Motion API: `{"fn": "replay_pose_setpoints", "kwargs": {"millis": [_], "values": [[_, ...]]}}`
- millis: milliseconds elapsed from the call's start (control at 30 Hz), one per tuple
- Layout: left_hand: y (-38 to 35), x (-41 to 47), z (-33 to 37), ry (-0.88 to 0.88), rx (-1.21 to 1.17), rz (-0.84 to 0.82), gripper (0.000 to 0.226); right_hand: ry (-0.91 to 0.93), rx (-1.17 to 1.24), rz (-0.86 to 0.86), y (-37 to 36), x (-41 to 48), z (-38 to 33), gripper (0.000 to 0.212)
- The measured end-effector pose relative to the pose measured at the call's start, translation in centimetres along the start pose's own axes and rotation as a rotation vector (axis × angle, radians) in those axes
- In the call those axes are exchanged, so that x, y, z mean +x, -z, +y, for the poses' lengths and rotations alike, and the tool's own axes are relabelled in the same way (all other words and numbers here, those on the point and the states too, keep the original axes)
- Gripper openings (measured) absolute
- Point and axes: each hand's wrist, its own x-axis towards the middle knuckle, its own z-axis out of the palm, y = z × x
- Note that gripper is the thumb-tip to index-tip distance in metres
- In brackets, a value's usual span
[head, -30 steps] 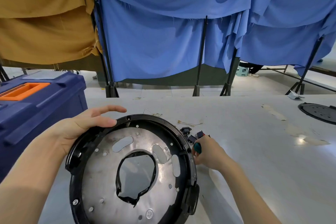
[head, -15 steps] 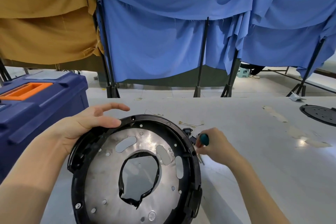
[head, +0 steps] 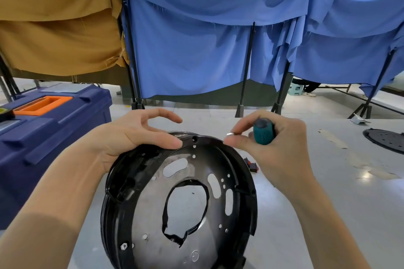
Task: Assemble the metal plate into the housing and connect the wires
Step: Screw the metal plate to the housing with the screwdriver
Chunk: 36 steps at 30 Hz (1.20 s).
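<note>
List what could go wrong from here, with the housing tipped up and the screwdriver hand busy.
1. The right hand grips the screwdriver and also pinches a small silver piece, which may slip and drop through the openings in the metal plate.
2. Only the left hand holds the tilted housing, at its upper rim; it might slide.
3. The small black-and-red part lying beside the housing could get trapped if it is lowered.

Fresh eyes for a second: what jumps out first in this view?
The big round black housing with the metal plate seated inside, tilted up at centre, the left hand gripping its upper rim. Just above that rim, the right hand holds a teal-handled screwdriver and pinches a small silver part.
</note>
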Motion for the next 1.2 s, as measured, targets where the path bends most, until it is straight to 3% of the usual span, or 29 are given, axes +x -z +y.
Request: {"fn": "replay_pose_setpoints", "kwargs": {"millis": [133,700,1200], "values": [[-0.5,-0.4,0.3,-0.011,-0.043,-0.005,0.065,0.031,0.015,-0.092,-1.3,-0.3,-1.0,0.017],[-1.3,-0.3,0.9,-0.005,0.049,0.067,0.068,0.045,-0.142,-0.115,-2.2,-0.8,-1.3,0.014],[-1.4,-0.3,1.1,-0.016,0.083,0.08,0.067,0.179,-0.554,-0.228,-2.7,0.1,-3.0,0.018]]}}
